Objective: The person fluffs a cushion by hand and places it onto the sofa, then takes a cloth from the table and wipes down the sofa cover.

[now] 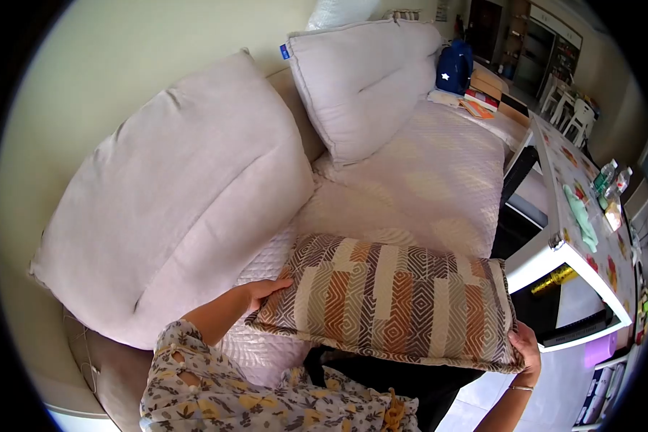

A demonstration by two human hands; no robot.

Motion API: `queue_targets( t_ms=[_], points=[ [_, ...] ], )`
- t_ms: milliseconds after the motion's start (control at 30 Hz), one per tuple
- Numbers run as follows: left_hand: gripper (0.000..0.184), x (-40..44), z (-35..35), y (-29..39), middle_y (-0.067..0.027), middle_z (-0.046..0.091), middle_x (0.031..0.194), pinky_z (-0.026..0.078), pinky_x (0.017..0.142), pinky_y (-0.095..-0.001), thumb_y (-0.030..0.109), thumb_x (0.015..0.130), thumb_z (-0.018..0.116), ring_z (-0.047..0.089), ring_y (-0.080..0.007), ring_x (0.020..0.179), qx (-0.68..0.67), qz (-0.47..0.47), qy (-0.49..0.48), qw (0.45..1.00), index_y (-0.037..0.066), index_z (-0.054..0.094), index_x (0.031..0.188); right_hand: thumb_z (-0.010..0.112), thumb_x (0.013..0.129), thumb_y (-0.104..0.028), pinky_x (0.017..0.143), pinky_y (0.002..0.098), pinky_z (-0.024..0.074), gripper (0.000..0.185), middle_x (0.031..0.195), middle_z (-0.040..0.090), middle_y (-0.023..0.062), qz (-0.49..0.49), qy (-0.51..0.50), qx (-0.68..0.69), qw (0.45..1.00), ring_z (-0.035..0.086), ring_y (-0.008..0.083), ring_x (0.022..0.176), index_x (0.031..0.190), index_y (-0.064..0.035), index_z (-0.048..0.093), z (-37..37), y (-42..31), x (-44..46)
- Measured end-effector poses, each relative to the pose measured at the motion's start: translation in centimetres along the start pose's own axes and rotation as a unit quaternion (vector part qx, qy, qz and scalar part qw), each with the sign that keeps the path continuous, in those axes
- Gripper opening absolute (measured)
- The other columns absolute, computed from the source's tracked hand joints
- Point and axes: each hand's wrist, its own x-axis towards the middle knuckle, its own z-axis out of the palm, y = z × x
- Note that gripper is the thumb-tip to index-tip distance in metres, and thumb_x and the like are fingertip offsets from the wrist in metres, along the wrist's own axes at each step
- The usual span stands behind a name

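Quilted sofa point(425, 173) at twelve o'clock; patterned cushion point(387, 302) lies long axis roughly nine-to-three, left hand point(265, 291) gripping its nine-o'clock end, right hand point(525, 347) its four-o'clock corner

the sofa point(302, 119) has a pale quilted cover point(439, 173) over its seat, and two large pale cushions point(187, 187) stand on it, tilted back. toward the far end sit a navy backpack point(454, 68) with a white star, a cardboard box point(487, 83) and a flat orange item point(475, 109). to the right, the white-framed desk point(558, 165) has a flowered top; a green cloth point(580, 217) lies on it, near two upright plastic bottles point(605, 177).
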Motion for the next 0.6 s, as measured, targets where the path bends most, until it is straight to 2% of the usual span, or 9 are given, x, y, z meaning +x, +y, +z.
queue_targets(
  t_ms=[100, 200, 300, 367, 533, 600],
  points=[
    [0.058, -0.2, 1.3, -0.5, -0.0133, 0.064, 0.128, 0.052, 0.099, -0.0401, 0.041, 0.094, 0.067, 0.065, -0.0243, 0.11, -0.035, 0.043, 0.018, 0.998, 0.002, 0.054, 0.135, 0.075, 0.086, -0.02, 0.101, 0.0339, 0.0466, 0.06, 0.124, 0.064, 0.0152, -0.006, 0.019, 0.015, 1.0, 0.062, 0.022, 0.112, 0.132, 0.0119, 0.051, -0.7, 1.3, -0.5],
    [0.058, 1.3, -0.4, -1.2, -0.0132, 0.064, 0.128, 0.052, 0.098, -0.0402, 0.043, 0.094, 0.066, 0.065, -0.0241, 0.111, -0.056, 0.052, 0.002, 0.997, 0.002, 0.055, 0.134, 0.072, 0.088, -0.02, 0.103, 0.0332, 0.0448, 0.061, 0.129, 0.061, 0.0159, -0.012, 0.014, 0.033, 0.999, 0.06, 0.022, 0.116, 0.134, 0.0122, 0.049, -0.8, 1.8, -0.5],
    [0.061, 1.9, -0.7, -1.4, -0.0131, 0.063, 0.13, 0.052, 0.099, -0.0395, 0.046, 0.094, 0.065, 0.065, -0.0236, 0.112, -0.054, 0.042, 0.016, 0.998, 0.002, 0.055, 0.135, 0.071, 0.087, -0.02, 0.102, 0.033, 0.0452, 0.061, 0.127, 0.062, 0.015, -0.006, 0.042, 0.012, 0.999, 0.061, 0.0216, 0.114, 0.134, 0.0121, 0.049, -1.2, 2.4, -0.7],
    [0.064, 1.5, 0.4, -0.9, -0.0131, 0.062, 0.133, 0.05, 0.101, -0.0393, 0.049, 0.094, 0.063, 0.063, -0.0231, 0.115, -0.059, 0.051, 0.029, 0.997, 0.002, 0.052, 0.137, 0.073, 0.088, -0.016, 0.103, 0.0326, 0.0447, 0.061, 0.129, 0.061, 0.0139, 0.006, 0.039, 0.046, 0.998, 0.06, 0.0212, 0.115, 0.136, 0.0103, 0.048, -1.4, 2.5, -0.8],
    [0.067, 1.2, 1.1, -1.1, -0.0137, 0.062, 0.133, 0.049, 0.102, -0.0404, 0.049, 0.094, 0.064, 0.063, -0.0249, 0.116, -0.069, 0.069, 0.029, 0.995, 0.001, 0.05, 0.139, 0.075, 0.087, -0.016, 0.102, 0.032, 0.0448, 0.064, 0.129, 0.061, 0.0131, 0.017, 0.041, 0.069, 0.997, 0.06, 0.0203, 0.114, 0.138, 0.01, 0.047, -0.6, 1.9, -0.7],
    [0.066, 1.3, 0.9, -1.4, -0.0149, 0.063, 0.129, 0.051, 0.1, -0.041, 0.045, 0.093, 0.066, 0.064, -0.0263, 0.113, -0.077, 0.097, 0.029, 0.992, -0.001, 0.05, 0.138, 0.076, 0.087, -0.017, 0.102, 0.0322, 0.0448, 0.065, 0.129, 0.061, 0.0134, 0.018, 0.036, 0.075, 0.996, 0.06, 0.0202, 0.114, 0.138, 0.0104, 0.047, -0.4, 2.0, -0.8]
  ],
)
